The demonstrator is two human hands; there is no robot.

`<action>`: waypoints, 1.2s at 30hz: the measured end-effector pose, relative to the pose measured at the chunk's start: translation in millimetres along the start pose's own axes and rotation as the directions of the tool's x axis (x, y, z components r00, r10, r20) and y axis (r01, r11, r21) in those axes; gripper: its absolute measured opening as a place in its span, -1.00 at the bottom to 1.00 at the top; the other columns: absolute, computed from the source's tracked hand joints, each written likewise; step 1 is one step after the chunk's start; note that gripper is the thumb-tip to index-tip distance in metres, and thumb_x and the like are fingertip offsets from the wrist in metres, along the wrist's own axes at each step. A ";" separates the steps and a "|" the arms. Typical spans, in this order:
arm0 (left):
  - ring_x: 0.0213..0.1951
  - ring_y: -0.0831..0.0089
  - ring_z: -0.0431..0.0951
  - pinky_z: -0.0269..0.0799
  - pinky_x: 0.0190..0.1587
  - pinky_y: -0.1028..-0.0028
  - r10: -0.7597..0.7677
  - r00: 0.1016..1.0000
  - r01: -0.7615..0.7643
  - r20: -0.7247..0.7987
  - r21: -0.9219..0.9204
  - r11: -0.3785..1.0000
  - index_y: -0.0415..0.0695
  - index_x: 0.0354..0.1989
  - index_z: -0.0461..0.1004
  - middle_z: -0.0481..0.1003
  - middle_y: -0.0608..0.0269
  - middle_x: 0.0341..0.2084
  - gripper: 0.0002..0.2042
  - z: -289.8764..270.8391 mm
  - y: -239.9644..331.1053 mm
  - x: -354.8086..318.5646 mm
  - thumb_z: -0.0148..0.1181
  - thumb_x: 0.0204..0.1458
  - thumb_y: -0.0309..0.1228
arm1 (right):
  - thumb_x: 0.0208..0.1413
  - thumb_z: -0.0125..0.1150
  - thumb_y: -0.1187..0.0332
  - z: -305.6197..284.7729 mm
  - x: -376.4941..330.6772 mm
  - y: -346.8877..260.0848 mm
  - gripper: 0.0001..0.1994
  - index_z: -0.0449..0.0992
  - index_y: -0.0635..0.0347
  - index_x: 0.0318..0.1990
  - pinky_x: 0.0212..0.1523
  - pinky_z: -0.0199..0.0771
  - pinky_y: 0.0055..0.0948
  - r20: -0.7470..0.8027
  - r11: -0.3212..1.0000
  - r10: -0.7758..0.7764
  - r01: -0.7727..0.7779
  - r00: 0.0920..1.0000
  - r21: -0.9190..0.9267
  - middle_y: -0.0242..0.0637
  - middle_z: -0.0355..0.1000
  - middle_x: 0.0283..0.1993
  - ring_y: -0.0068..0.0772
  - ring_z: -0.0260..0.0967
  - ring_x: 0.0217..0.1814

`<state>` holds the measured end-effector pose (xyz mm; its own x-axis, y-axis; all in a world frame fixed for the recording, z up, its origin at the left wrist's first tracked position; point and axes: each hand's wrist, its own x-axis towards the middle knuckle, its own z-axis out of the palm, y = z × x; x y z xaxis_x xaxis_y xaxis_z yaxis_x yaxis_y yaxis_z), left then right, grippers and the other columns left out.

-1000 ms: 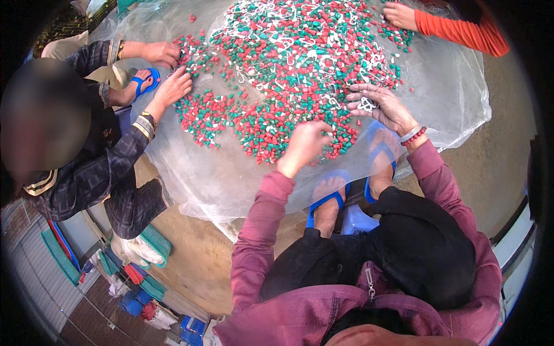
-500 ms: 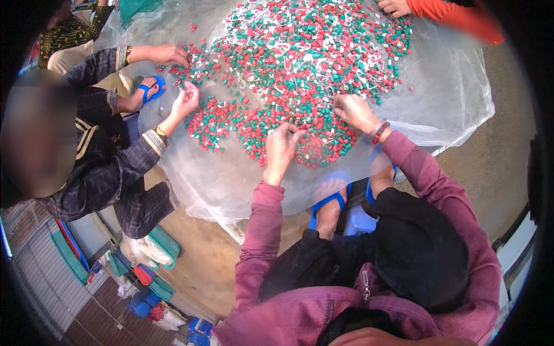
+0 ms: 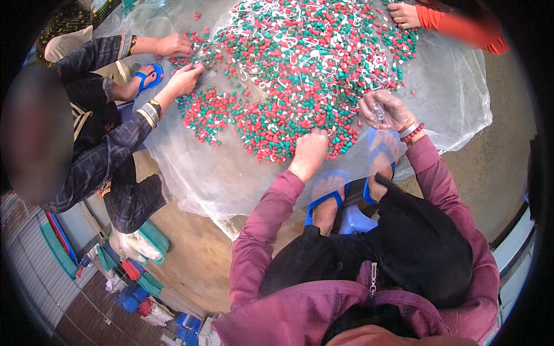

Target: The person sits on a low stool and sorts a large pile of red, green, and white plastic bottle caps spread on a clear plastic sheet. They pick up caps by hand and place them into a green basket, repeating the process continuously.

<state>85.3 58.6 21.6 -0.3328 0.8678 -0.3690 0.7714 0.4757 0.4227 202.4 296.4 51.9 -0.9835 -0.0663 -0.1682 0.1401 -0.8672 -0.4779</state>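
Observation:
A wide heap of small red, green and white plastic pieces, mixed with white hook-shaped pieces, lies on a translucent plastic sheet. At the near edge of the heap, my left hand is closed with its fingertips down among the pieces; what they pinch is hidden. My right hand is turned partly palm up just off the heap's right near edge. Its fingers curl around a few small clear-white pieces, too small to make out exactly.
At the left, a person in dark patterned clothes has both hands at the heap's left edge. Another person's hand, with an orange sleeve, touches the far right edge. My feet in blue flip-flops are near the sheet's front. Crates stand lower left.
My right hand has drawn back right, off the heap, and turned palm up, showing clear-white pieces. My left hand has moved right along the near edge. The left person's nearer hand moved up toward the other.

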 end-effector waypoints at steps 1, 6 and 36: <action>-0.38 0.06 0.60 0.50 -0.34 0.14 -0.039 0.999 0.039 0.001 -0.060 0.997 -0.21 -0.34 0.47 0.54 0.03 -0.38 -0.84 -5.9 -4.1 -0.8 0.14 0.07 -0.35 | 0.24 0.06 0.25 -3.7 1.8 -1.4 -0.78 0.33 0.20 -0.34 -0.81 0.12 -0.69 0.029 1.000 -0.008 0.008 1.000 -0.005 -0.25 0.30 -0.49 -0.46 0.33 -0.55; -0.45 0.47 0.46 0.38 -0.41 0.42 -0.162 0.984 0.163 0.071 -0.721 0.674 -0.18 -0.26 0.53 0.51 0.35 -0.45 -0.76 -52.3 -38.0 -12.1 0.20 0.11 -0.24 | 0.15 0.14 0.34 -5.7 14.7 3.2 -0.86 0.36 0.18 -0.26 -0.77 0.22 -0.58 -0.063 0.985 -0.027 0.015 0.998 -0.173 -0.32 0.32 -0.51 -0.55 0.31 -0.61; -0.52 0.74 0.34 0.22 -0.53 0.67 -0.179 0.979 0.143 0.094 -0.948 0.285 -0.17 -0.19 0.60 0.48 0.51 -0.44 -0.83 -82.1 -19.5 32.4 0.29 0.07 -0.40 | 0.11 0.23 0.31 13.2 19.9 8.5 -0.82 0.46 0.21 -0.44 -0.63 0.26 -0.54 -0.458 0.353 -0.062 -0.410 0.887 -0.841 -0.45 0.35 -0.58 -0.69 0.24 -0.63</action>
<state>14.9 89.2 69.3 -0.4129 0.7515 -0.5146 -0.3420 0.3957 0.8523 182.6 281.1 55.9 -0.8286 0.2214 -0.5142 0.5484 0.1362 -0.8251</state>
